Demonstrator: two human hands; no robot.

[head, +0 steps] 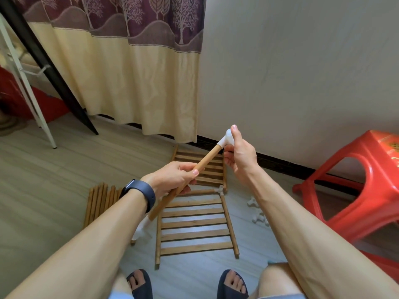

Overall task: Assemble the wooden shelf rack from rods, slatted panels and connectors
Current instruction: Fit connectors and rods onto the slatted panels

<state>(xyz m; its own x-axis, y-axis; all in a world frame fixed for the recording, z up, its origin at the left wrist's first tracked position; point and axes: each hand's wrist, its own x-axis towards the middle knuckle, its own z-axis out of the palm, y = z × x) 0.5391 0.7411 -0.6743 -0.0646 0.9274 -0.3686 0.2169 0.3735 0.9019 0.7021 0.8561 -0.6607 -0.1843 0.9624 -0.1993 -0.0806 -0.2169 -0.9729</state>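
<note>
The left hand (172,179) hides the middle of the rod (208,158); the right hand (239,157) covers the far side of the white connector (226,140), so its open sockets cannot be counted; at 8 o'clock the left forearm (97,234) cuts across the bundle of rods (98,201); at 5 o'clock small white pieces (258,219), perhaps loose connectors, sit blurred behind the right forearm (291,212); at 3 o'clock the red stool (367,180) runs off the edge.
</note>
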